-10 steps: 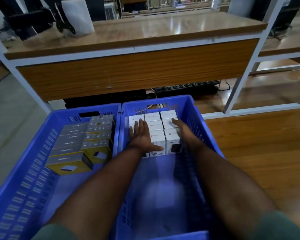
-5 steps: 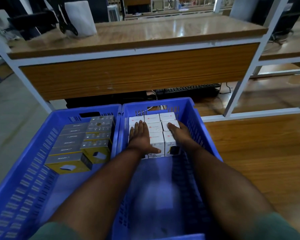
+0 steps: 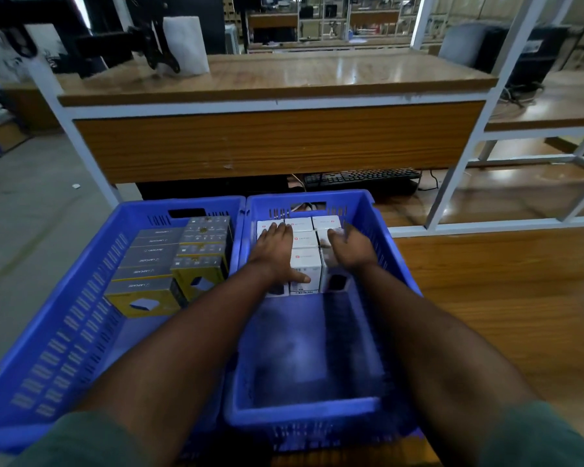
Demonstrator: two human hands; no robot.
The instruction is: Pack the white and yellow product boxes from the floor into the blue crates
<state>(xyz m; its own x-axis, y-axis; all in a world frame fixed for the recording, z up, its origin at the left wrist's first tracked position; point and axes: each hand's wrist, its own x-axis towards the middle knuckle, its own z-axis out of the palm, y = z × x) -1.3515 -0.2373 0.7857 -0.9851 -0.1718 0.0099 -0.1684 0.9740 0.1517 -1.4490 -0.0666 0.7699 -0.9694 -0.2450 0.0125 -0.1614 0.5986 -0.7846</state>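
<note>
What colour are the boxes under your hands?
White boxes with small red logos, seen in the head view.

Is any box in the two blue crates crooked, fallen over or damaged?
Nothing stands out. The white boxes sit in straight rows at the far end of the right crate, and the yellow boxes are lined up in the left crate.

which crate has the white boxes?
The right blue crate, where both hands rest on the white boxes. The left blue crate holds yellow-and-grey boxes.
</note>
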